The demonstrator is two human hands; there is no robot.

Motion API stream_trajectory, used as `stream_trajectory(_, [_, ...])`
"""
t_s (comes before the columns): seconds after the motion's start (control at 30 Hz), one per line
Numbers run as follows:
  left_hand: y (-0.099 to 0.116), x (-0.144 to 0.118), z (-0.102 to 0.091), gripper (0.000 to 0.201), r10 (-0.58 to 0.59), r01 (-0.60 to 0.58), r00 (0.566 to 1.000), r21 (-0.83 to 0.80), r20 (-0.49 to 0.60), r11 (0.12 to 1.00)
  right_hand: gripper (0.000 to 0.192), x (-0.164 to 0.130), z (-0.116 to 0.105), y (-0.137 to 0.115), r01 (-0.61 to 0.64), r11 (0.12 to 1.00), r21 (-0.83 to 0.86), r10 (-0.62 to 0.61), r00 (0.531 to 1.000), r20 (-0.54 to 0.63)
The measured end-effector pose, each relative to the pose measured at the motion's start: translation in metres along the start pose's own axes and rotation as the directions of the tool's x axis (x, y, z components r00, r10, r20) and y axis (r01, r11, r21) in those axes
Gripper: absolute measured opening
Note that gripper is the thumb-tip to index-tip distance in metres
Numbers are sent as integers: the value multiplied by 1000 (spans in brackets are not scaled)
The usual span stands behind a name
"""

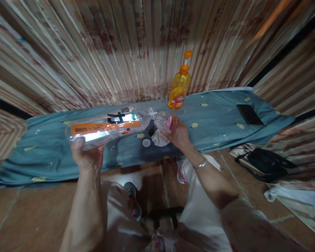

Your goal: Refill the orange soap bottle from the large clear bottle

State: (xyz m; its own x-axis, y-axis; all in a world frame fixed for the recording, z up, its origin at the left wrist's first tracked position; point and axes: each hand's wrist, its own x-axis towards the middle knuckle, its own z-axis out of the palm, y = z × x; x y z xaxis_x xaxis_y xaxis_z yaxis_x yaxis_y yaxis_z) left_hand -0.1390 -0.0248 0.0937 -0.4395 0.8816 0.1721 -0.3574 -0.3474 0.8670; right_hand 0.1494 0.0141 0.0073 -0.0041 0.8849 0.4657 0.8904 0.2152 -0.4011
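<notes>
My left hand (86, 151) grips a large clear plastic bottle (107, 127) with an orange and white label, held lying sideways above a blue cloth-covered table (212, 119). My right hand (176, 132) is closed around the bottle's neck end, where a pink cap (169, 123) shows. Below the neck, on the cloth, lie a crumpled white cloth (159, 139), a small white round lid (146, 142) and a small dark object (151, 132).
An orange liquid bottle with a nozzle top (180, 85) stands at the table's back by the patterned wall. A black phone (250, 114) lies at the right end. A black bag (265, 162) sits on the floor to the right.
</notes>
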Motion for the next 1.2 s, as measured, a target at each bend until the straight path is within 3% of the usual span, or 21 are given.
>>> stream_trajectory(0.53, [1, 0, 2, 46, 3, -3, 1000, 9, 15, 1000, 82, 0, -1, 0, -13, 1000, -13, 13, 1000, 15])
stream_trajectory(1.2, [3, -1, 7, 68, 17, -17, 999, 10, 49, 1000, 83, 0, -1, 1, -15, 1000, 9, 15, 1000, 17])
